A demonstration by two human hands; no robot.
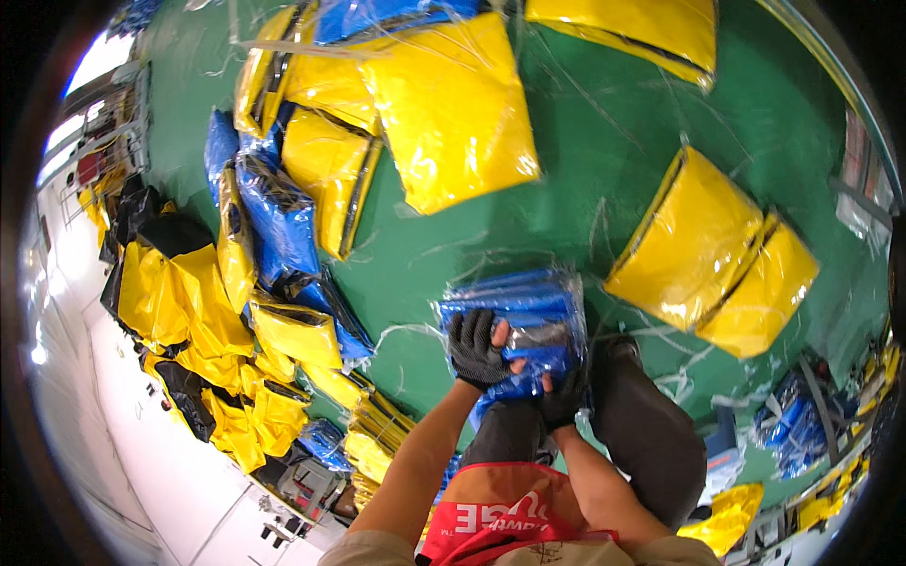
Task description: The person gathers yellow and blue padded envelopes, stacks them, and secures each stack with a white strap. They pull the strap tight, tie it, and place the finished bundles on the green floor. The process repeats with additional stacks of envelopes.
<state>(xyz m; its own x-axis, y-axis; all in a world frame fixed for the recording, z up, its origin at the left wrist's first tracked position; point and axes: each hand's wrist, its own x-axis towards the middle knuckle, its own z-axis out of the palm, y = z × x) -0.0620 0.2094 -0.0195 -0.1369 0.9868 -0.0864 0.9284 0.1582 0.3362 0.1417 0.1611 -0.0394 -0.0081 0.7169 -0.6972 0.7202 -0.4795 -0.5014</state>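
A stack of folded blue sheet-like goods in see-through plastic wrap [519,294] is held in front of my knees, low in the middle of the view. My left hand [478,351], in a dark fingerless glove, presses on the stack's left side with its fingers bent over the wrap. At the near right corner, my right hand [563,396], gloved the same way, grips the stack's edge; part of its fingers is hidden by the plastic. A greyish patch shows on the stack between the two hands.
Yellow wrapped packages [453,113] lie on the green floor [566,170] ahead, with a yellow pair [713,255] to the right. Blue packages [278,222] and loose yellow-and-black sheeting [189,302] pile up on the left. Plastic strips [415,330] litter the floor.
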